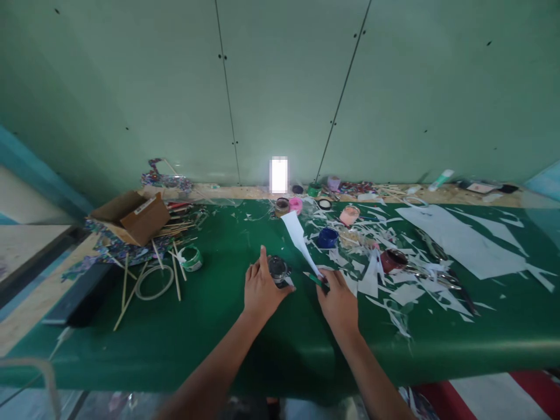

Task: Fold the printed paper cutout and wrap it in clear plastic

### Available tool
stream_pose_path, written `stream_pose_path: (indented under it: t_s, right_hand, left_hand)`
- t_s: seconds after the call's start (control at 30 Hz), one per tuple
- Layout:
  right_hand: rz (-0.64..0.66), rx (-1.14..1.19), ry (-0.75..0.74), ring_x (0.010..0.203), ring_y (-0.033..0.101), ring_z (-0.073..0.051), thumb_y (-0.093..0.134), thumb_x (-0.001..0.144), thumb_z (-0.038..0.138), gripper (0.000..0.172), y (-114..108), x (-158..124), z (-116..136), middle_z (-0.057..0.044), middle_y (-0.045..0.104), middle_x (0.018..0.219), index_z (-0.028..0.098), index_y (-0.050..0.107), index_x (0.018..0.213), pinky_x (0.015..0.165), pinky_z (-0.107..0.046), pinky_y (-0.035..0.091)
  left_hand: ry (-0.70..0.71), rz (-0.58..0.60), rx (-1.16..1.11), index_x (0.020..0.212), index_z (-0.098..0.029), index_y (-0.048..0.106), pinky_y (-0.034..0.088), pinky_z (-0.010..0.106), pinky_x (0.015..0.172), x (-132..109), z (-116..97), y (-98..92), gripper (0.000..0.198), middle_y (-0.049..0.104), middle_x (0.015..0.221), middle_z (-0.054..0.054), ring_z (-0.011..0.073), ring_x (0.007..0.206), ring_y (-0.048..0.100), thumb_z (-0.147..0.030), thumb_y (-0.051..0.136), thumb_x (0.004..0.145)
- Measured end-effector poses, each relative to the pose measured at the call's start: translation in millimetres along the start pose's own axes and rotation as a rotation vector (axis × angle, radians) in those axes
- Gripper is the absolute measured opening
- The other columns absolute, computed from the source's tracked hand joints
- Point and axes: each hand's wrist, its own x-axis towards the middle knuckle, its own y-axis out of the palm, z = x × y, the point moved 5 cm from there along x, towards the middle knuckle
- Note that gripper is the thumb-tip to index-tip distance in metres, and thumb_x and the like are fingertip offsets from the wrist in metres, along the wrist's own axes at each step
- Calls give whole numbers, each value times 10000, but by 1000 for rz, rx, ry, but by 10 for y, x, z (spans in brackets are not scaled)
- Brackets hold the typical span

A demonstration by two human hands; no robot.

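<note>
My left hand grips a small open paint pot with dark contents on the green table cover; its index finger points up beside the pot. My right hand is closed on a thin green-handled brush whose tip points toward the pot. It also touches the near end of a long white paper strip that slants up and back.
Several paint pots stand beyond: blue, dark red, pink. White paper scraps and scissors lie to the right. To the left are a cardboard box, wooden sticks, a tape roll.
</note>
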Motion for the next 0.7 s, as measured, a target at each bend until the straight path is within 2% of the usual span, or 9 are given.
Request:
stream_pose_path:
  t_s: [0.07, 0.17, 0.23, 0.33, 0.53, 0.7]
  right_hand:
    - [-10, 8, 5, 711, 621, -170, 422, 876, 220, 231, -6, 0, -2, -63, 638, 966, 202, 609, 1010, 488, -241, 392]
    - [-8, 26, -2, 716, 626, -166, 432, 864, 211, 232, -17, -5, -1, -60, 640, 967, 204, 611, 1011, 494, -235, 404]
    - [-3, 40, -5, 709, 625, -159, 444, 850, 202, 234, -22, -7, -4, -56, 639, 962, 206, 611, 1014, 482, -224, 403]
    - [0, 53, -1, 684, 615, -148, 438, 859, 203, 239, -24, -7, -22, -62, 639, 970, 204, 615, 1020, 468, -218, 400]
    - [20, 60, -12, 678, 617, -140, 446, 873, 223, 246, 12, -11, -69, -60, 641, 992, 215, 624, 1043, 470, -213, 404]
    - [17, 58, -13, 665, 609, -130, 453, 864, 202, 245, 17, 0, -70, -53, 643, 1002, 216, 628, 1034, 460, -210, 379]
  left_hand:
    - [-9, -9, 23, 1480, -174, 40, 289, 488, 1089, 4, -23, 18, 1127, 544, 1344, 129, 316, 1299, 432, -446, 756, 654]
    - [-21, 4, 56, 1379, -186, 344, 327, 493, 1069, 35, 13, -2, 804, 575, 1308, 128, 323, 1282, 457, -475, 695, 716]
    - [-26, 17, 75, 1271, -193, 471, 348, 496, 1058, 61, 63, -33, 654, 598, 1277, 130, 326, 1240, 503, -455, 696, 716]
    - [-28, 20, 94, 1221, -193, 508, 322, 492, 1092, 93, 118, -68, 620, 625, 1240, 131, 310, 1175, 564, -428, 723, 690]
    - [-36, -13, 102, 1193, -204, 500, 277, 495, 1122, 173, 135, -70, 539, 675, 1144, 117, 288, 1116, 610, -415, 685, 733]
    - [-67, -47, 86, 1150, -218, 505, 281, 491, 1104, 453, 253, -163, 464, 707, 1028, 108, 287, 1057, 637, -363, 678, 744]
